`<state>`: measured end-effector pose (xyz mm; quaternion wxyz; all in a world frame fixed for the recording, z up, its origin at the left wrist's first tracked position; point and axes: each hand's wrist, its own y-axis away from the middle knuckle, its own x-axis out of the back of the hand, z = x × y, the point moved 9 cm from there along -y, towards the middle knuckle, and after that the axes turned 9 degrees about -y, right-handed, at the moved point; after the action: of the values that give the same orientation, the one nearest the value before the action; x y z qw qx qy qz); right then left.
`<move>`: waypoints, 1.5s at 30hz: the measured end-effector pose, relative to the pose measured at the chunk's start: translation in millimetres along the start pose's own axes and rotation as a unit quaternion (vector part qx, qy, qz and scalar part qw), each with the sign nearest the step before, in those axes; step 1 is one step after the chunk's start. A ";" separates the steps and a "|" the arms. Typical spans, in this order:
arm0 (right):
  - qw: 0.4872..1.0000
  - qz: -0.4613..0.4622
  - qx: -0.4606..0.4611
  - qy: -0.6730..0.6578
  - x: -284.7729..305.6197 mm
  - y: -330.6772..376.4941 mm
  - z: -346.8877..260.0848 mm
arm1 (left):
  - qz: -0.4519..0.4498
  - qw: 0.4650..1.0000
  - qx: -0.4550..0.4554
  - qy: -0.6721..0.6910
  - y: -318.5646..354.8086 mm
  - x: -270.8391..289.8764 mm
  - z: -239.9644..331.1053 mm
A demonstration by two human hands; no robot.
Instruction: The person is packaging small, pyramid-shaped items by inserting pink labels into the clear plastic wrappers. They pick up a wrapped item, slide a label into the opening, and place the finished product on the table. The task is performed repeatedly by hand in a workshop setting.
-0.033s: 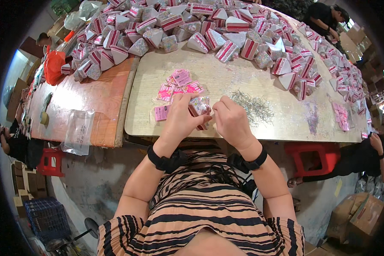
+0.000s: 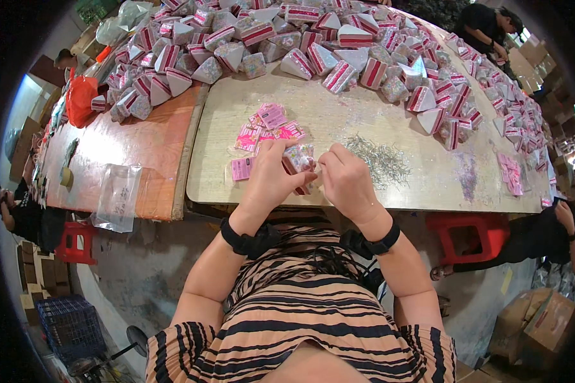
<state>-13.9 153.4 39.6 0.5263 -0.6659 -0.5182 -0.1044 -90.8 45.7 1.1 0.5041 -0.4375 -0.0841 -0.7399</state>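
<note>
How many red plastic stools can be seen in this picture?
2. One red stool stands on the floor at the left, below the orange table. The other red stool stands at the right, below the pale table. More may be hidden under the tables.

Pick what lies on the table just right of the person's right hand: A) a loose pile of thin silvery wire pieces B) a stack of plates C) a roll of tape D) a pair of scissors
A: a loose pile of thin silvery wire pieces lies on the pale table just beyond the right hand, which meets the left hand at a small clear packet.
</note>
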 end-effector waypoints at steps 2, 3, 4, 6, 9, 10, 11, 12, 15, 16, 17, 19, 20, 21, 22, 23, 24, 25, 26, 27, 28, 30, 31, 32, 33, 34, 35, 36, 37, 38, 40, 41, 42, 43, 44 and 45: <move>1.000 0.013 -0.001 0.001 2.0 0.8 -0.5 | -0.003 1.000 -0.003 -0.005 0.2 -1.3 -2.1; 1.000 0.012 -0.002 -0.001 2.3 0.9 -0.5 | -0.005 1.000 -0.004 -0.008 0.4 -1.7 -2.8; 1.000 0.011 -0.004 -0.004 2.9 0.8 -0.6 | -0.007 1.000 -0.003 -0.009 0.6 -1.6 -3.3; 1.000 0.009 -0.003 -0.005 3.0 0.9 -0.5 | -0.012 1.000 -0.001 -0.010 0.7 -1.2 -3.4; 1.000 0.008 -0.001 0.001 1.4 1.8 0.6 | -0.027 1.000 0.016 0.000 0.7 -0.6 -3.2; 1.000 0.008 -0.002 0.001 1.0 1.9 1.1 | -0.026 1.000 0.012 -0.001 0.7 -0.6 -3.1; 1.000 0.009 -0.004 0.002 0.9 1.9 1.4 | -0.024 1.000 0.009 -0.003 0.7 -1.1 -3.6; 1.000 0.010 -0.004 0.001 0.9 1.7 0.9 | -0.023 1.000 0.006 -0.005 1.0 -1.3 -3.8; 1.000 0.010 -0.004 0.000 1.3 1.0 -0.6 | -0.017 1.000 0.001 -0.002 1.9 -0.3 -3.4; 1.000 0.009 -0.003 -0.001 1.3 1.0 -0.9 | -0.018 1.000 0.003 -0.001 1.9 -0.4 -3.7; 1.000 0.009 -0.002 -0.001 1.2 0.9 -1.3 | -0.018 1.000 0.005 0.000 1.8 -0.4 -4.1; 1.000 0.007 -0.002 -0.005 1.5 0.8 -2.3 | -0.024 1.000 0.011 -0.001 1.5 -0.2 -4.2; 1.000 0.006 -0.003 -0.007 1.6 0.6 -2.7 | -0.029 0.999 0.015 -0.004 1.0 0.8 -2.9; 1.000 0.004 -0.003 -0.006 1.2 0.6 -2.9 | -0.034 0.999 0.019 -0.007 1.1 0.9 -2.5; 1.000 0.002 -0.004 -0.005 0.8 0.5 -3.1 | -0.032 0.999 0.020 -0.003 1.4 1.2 -2.3; 1.000 0.000 -0.004 -0.004 0.4 0.4 -3.1 | -0.029 0.999 0.020 0.001 1.9 1.5 -2.1; 1.000 -0.002 -0.002 -0.003 0.1 0.5 -3.4 | -0.027 0.999 0.020 0.005 2.2 1.8 -1.9; 1.000 -0.004 -0.001 -0.003 -0.3 0.6 -3.6 | -0.021 1.000 0.012 0.001 2.2 2.7 -0.6; 1.000 -0.005 0.001 -0.002 -0.5 0.7 -3.7 | -0.014 1.000 0.005 -0.004 2.2 3.4 0.6; 1.000 -0.009 0.001 -0.003 -1.0 0.6 -3.4 | -0.008 1.000 -0.003 -0.008 2.3 3.9 1.6; 1.000 -0.013 0.000 -0.004 -1.3 0.5 -3.0 | 0.001 1.000 -0.008 -0.005 2.3 4.2 2.1; 1.000 -0.019 -0.002 -0.008 -2.0 0.2 -2.7 | 0.018 1.000 -0.020 0.002 2.4 4.2 3.2; 1.000 -0.022 -0.003 -0.011 -2.3 0.0 -2.8 | 0.018 1.000 -0.017 0.000 2.8 4.3 3.5; 1.000 -0.024 -0.004 -0.013 -2.9 0.0 -2.8 | 0.017 1.000 -0.014 -0.002 3.5 5.1 4.4; 0.999 -0.025 -0.008 -0.018 -3.2 -0.1 -2.1 | 0.016 1.000 -0.010 -0.006 4.1 5.5 5.7; 0.999 -0.026 -0.011 -0.022 -3.8 -0.4 -1.5 | 0.019 1.000 -0.010 -0.004 4.8 5.9 7.6; 0.999 -0.027 -0.014 -0.026 -4.2 -0.6 -0.6 | 0.022 1.000 -0.011 -0.003 5.5 6.0 9.5; 0.999 -0.028 -0.017 -0.027 -4.9 -0.7 0.6 | 0.026 1.000 -0.011 -0.001 5.8 6.2 10.5; 0.999 -0.029 -0.019 -0.028 -5.8 -0.7 2.0 | 0.025 1.000 -0.013 -0.003 5.4 5.8 11.2; 0.999 -0.030 -0.022 -0.029 -6.4 -0.8 3.1 | 0.024 1.000 -0.014 -0.006 4.7 5.5 11.7; 0.999 -0.036 -0.017 -0.019 -7.5 -1.5 3.1 | 0.024 1.000 -0.018 -0.010 4.5 4.8 12.4; 0.999 -0.039 -0.015 -0.013 -8.0 -1.8 3.0 | 0.025 0.999 -0.019 -0.011 4.7 4.5 12.7; 0.999 -0.042 -0.015 -0.008 -8.4 -1.8 2.9 | 0.025 0.999 -0.021 -0.013 5.1 4.1 12.8; 0.999 -0.045 -0.015 -0.003 -8.5 -2.1 2.4 | 0.030 0.999 -0.025 -0.013 5.6 4.3 12.8; 0.999 -0.048 -0.015 0.002 -9.0 -2.1 2.0 | 0.034 0.999 -0.028 -0.013 6.0 4.2 12.5; 0.999 -0.041 -0.028 -0.008 -8.3 -1.8 4.4 | 0.039 0.999 -0.032 -0.012 6.1 4.3 12.7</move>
<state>-20.8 152.0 33.1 0.4986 -0.6595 -0.5461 -0.1353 -79.1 47.1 9.9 0.5173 -0.4655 -0.0489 -0.7165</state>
